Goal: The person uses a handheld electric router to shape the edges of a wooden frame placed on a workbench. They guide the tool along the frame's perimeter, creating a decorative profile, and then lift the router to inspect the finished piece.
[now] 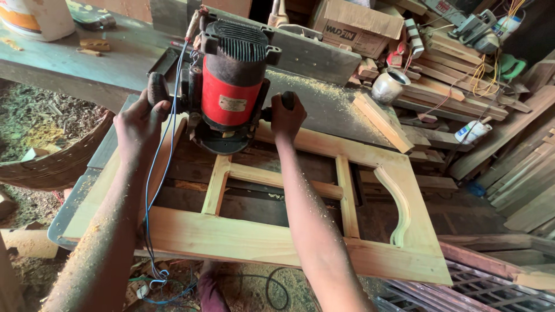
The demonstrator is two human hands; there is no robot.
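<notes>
Tool: a red-and-black electric plunge router with a ribbed black top [231,81] stands upright on the far rail of a pale, unfinished wooden frame with inner bars and one curved piece [277,240], which lies flat on a dusty green workbench [87,69].
Left hand: the left hand [139,124] is wrapped tight round the router's left black knob, fingers pressed together over it.
Right hand: the right hand [287,115] is clenched on the right knob, only the knob's tip showing past the fingers.
Cord: a thin blue cable [155,190] hangs from the router, runs down across the left forearm and over the near rail to the floor.
Base: the round black base looks seated flat on the wood, though the cutter beneath is hidden, so whether it bites cannot be told.
Doing it well: judging by the stance, even downward pressure from both hands, a level base and a slow steady feed along the rail would suit; the cable is best kept clear of the base.
Surroundings: sawdust [324,95] covers the bench; stacked timber offcuts [451,92] and a small metal pot [387,85] sit beyond.
</notes>
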